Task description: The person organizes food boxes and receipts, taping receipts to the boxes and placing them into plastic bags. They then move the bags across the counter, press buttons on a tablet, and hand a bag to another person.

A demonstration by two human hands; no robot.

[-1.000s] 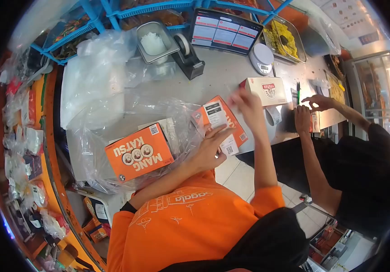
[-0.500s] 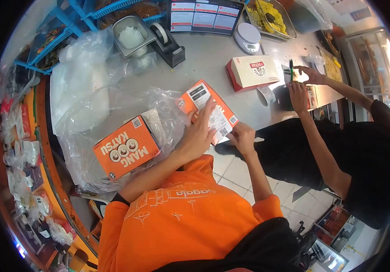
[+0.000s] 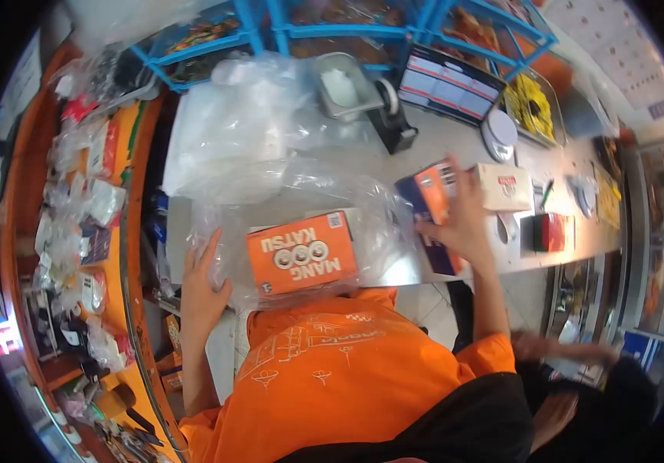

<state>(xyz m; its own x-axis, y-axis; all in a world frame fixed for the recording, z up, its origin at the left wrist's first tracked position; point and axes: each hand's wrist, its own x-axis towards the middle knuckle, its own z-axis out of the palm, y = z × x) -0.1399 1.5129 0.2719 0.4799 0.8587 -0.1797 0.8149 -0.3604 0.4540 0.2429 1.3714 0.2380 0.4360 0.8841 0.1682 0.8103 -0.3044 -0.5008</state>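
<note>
My left hand (image 3: 205,292) is open, fingers apart, at the left edge of a clear plastic bag (image 3: 228,224). Inside the bag's spread film lies an orange "Mang Katsu" food box (image 3: 301,256), its lettering upside down to me. On the right, my right hand (image 3: 465,224) grips a second, orange and dark blue food box (image 3: 429,202), thumb across its left part and fingers over its far right side. The hand hides much of that box's top. Just beyond it stands a cream and red takeaway box (image 3: 503,187).
A tape dispenser (image 3: 394,127), metal container (image 3: 340,89), tablet screen (image 3: 451,85) and kitchen scale (image 3: 499,133) line the back. Blue racks (image 3: 340,32) stand behind. A red box (image 3: 552,232) sits right. Another person's arm (image 3: 563,351) is at lower right.
My left hand has left the labelled box and moved to the bag's left edge. My right hand has shifted onto that box, which has turned. The other person has moved back from the counter.
</note>
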